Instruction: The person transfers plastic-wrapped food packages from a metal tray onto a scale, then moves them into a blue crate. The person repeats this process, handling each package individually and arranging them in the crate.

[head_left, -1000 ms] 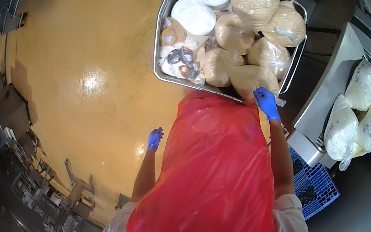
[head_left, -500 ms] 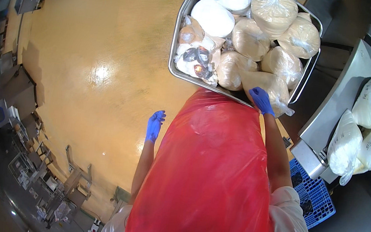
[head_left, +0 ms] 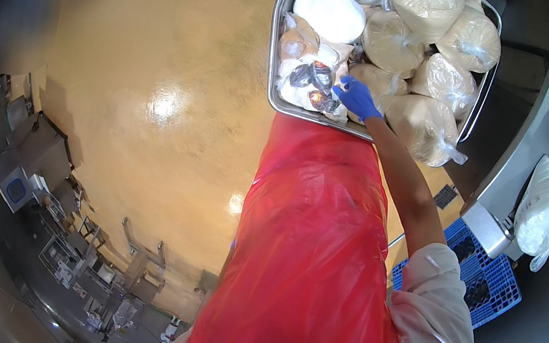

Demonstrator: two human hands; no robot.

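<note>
My right hand (head_left: 359,99), in a blue glove, reaches over the near edge of a metal tray cart (head_left: 318,121). Its fingers are stretched out and apart, at the edge of a group of small clear bags (head_left: 310,80) with dark, orange and white contents. Whether the fingertips touch these bags, I cannot tell. Just right of the hand lies a large clear bag of tan powder (head_left: 419,126), its twisted end hanging over the rim. Several similar tan bags (head_left: 392,43) and white bags (head_left: 329,14) fill the tray. My left hand is hidden behind my red plastic apron (head_left: 312,249).
On the right, a metal scale-like stand (head_left: 517,156) carries several white filled bags (head_left: 542,207). Below it sits a blue plastic crate (head_left: 480,276). A yellowish floor (head_left: 184,64) stretches left, with a metal table (head_left: 40,156) and other equipment beyond.
My right hand has moved left from the big tan bag to the small bags. My left hand has gone out of sight behind the apron. The view has shifted slightly.
</note>
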